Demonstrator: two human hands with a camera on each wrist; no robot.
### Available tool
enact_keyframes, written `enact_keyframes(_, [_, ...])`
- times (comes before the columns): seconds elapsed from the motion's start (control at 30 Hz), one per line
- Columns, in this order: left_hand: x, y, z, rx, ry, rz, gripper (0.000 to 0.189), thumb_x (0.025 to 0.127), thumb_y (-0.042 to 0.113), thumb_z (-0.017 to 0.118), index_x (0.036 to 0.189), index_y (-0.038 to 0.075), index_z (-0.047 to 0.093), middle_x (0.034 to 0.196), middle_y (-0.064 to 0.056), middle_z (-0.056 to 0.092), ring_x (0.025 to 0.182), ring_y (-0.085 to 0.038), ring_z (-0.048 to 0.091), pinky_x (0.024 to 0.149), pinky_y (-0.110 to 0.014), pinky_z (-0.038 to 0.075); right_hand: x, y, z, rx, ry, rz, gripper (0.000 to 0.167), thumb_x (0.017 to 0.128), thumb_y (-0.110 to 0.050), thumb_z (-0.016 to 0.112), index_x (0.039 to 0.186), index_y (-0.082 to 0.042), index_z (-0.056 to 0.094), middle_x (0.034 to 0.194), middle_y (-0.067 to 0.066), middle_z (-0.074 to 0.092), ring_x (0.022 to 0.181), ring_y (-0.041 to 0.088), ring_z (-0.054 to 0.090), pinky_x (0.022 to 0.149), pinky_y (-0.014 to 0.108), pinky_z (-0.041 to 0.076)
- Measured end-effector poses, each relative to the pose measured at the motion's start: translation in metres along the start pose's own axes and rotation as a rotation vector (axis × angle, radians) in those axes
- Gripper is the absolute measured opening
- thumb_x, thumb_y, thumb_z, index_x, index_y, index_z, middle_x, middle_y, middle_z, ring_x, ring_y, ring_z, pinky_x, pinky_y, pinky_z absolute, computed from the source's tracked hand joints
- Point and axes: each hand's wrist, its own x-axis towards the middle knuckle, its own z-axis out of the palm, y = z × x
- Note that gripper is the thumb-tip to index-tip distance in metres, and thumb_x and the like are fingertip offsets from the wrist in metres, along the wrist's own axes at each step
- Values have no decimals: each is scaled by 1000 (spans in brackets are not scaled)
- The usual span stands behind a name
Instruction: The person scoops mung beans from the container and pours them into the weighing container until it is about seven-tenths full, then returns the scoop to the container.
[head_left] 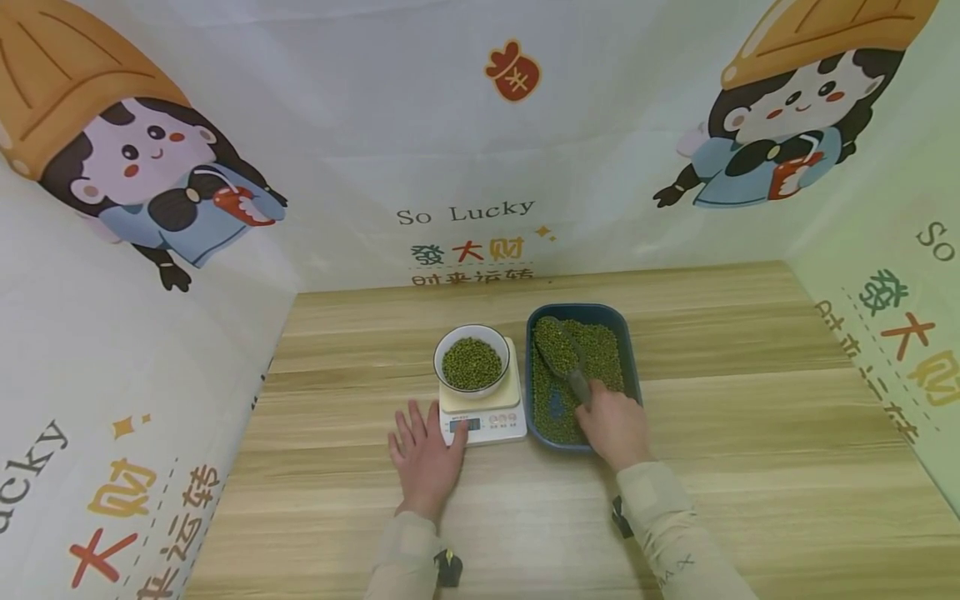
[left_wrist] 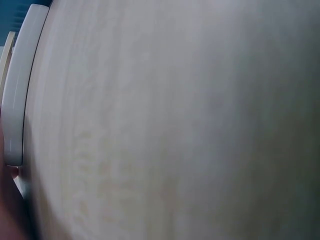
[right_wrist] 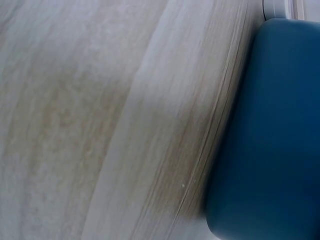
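A white bowl [head_left: 472, 390] of green mung beans [head_left: 471, 363] stands on a kitchen scale [head_left: 495, 427] with a small display. My left hand [head_left: 429, 464] lies with fingers spread at the scale's left front corner, thumb by the display. To the right, a blue tub [head_left: 634, 367] contains more mung beans. My right hand [head_left: 617, 423] grips the handle of a grey scoop [head_left: 579, 385], whose bowl is heaped with beans inside the tub. The left wrist view catches the edge of the scale [left_wrist: 22, 90]; in the right wrist view the tub's outer wall [right_wrist: 270, 135] fills the right side.
The wooden table [head_left: 360, 350] extends to both sides of the scale and tub. Printed white cloth walls [head_left: 360, 150] enclose it at the back, left and right. A patch of blue tub bottom shows through the beans near the scoop handle.
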Motion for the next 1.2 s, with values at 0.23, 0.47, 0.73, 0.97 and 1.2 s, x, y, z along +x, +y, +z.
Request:
enact_keyframes(0.23, [0, 0, -1, 6, 1, -1, 74, 85, 66, 23, 142, 17, 25, 149, -12, 1, 133, -32, -9, 102, -52, -7, 0, 0, 0, -1, 14, -6, 43, 81, -20, 53, 120, 0, 51, 60, 5, 54, 42, 17, 44, 35, 30, 33])
enact_keyframes(0.47, [0, -1, 0, 6, 1, -1, 75, 85, 66, 23, 142, 17, 25, 149, -12, 0, 133, -32, -9, 102, -52, -8, 0, 0, 1, -6, 33, -20, 39, 81, -18, 55, 115, 1, 53, 60, 6, 54, 42, 17, 44, 36, 30, 34])
enact_keyframes(0.73, [0, -1, 1, 3, -1, -1, 76, 85, 67, 22, 142, 18, 25, 149, -12, 0, 133, -31, -10, 102, -52, -8, 0, 2, 2, -15, 57, -35, 41, 80, -17, 56, 117, 1, 52, 64, 9, 57, 43, 17, 45, 36, 31, 35])
enact_keyframes(0.97, [1, -1, 1, 7, 0, 3, 76, 85, 67, 21, 142, 17, 25, 149, -12, 0, 133, -32, -10, 102, -52, -8, 1, 1, 2, -13, 69, -36, 42, 81, -17, 57, 118, 1, 51, 67, 11, 60, 44, 18, 47, 36, 32, 37])
enact_keyframes(1.2, [0, -1, 1, 8, -2, 4, 76, 85, 67, 21, 142, 17, 25, 149, -13, 0, 133, -32, -10, 102, -53, -8, 1, 1, 2, -17, 56, -22, 43, 82, -17, 57, 121, 0, 50, 70, 12, 61, 43, 18, 48, 36, 32, 37])
